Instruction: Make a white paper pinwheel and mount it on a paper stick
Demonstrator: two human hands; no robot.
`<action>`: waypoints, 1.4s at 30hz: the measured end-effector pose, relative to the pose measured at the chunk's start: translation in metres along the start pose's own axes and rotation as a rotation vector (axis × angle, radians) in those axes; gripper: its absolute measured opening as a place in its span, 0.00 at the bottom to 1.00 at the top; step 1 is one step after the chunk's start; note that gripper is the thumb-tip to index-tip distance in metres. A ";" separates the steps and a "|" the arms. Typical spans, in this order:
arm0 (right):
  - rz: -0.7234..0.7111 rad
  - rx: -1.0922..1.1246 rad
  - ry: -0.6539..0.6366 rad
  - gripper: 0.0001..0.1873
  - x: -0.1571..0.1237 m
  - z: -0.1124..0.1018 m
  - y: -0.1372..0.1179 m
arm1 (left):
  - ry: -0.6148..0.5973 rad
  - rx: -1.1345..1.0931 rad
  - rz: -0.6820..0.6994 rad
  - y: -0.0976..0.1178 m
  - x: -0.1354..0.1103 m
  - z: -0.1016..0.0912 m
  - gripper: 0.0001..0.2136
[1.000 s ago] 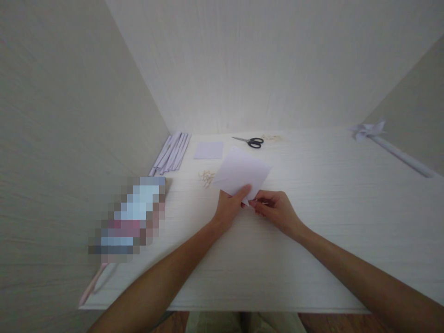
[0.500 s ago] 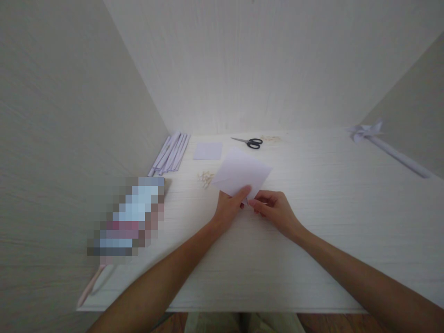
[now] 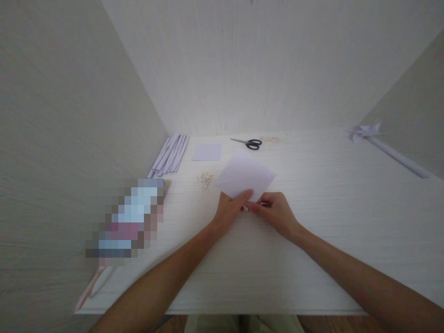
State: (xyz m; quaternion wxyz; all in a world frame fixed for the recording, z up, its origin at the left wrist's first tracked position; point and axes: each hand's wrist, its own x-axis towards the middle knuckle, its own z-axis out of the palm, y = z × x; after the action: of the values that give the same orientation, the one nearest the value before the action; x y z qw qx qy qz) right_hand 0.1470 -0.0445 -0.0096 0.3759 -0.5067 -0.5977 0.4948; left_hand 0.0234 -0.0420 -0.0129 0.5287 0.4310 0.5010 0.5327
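Observation:
A pale lilac square sheet of paper [image 3: 244, 176] lies tilted like a diamond on the white table [image 3: 312, 222]. My left hand [image 3: 229, 209] pinches its near corner, thumb on top. My right hand [image 3: 274, 211] meets it at the same corner with fingers curled in a pinch on the paper's edge. Both forearms reach in from the bottom of the view.
Black-handled scissors [image 3: 249, 143] lie at the back. A small lilac square [image 3: 207, 151] and a bundle of rolled paper sticks [image 3: 170, 154] sit back left. Small pale pins [image 3: 205, 179] lie left of the sheet. A paper pinwheel [image 3: 365, 131] rests far right. A blurred patch [image 3: 126, 217] covers something left.
The sheet has turned slightly and shifted right, lying flatter. My right hand has slid a little left toward the corner. My left hand has stayed put.

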 end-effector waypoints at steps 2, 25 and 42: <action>-0.004 0.020 0.000 0.13 0.000 0.001 0.001 | -0.008 -0.008 0.000 0.001 0.000 0.000 0.10; -0.662 -0.335 0.389 0.02 -0.006 -0.012 -0.002 | 0.279 -0.246 0.043 0.001 0.013 -0.007 0.15; -0.936 -0.921 0.353 0.11 -0.005 -0.015 0.004 | 0.129 -0.155 0.079 0.000 0.010 -0.007 0.13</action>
State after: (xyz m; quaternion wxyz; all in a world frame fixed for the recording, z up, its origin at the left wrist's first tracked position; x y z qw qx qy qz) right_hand 0.1635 -0.0465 -0.0102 0.3882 -0.3764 -0.8333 -0.1150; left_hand 0.0157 -0.0327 -0.0147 0.5057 0.3729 0.4739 0.6170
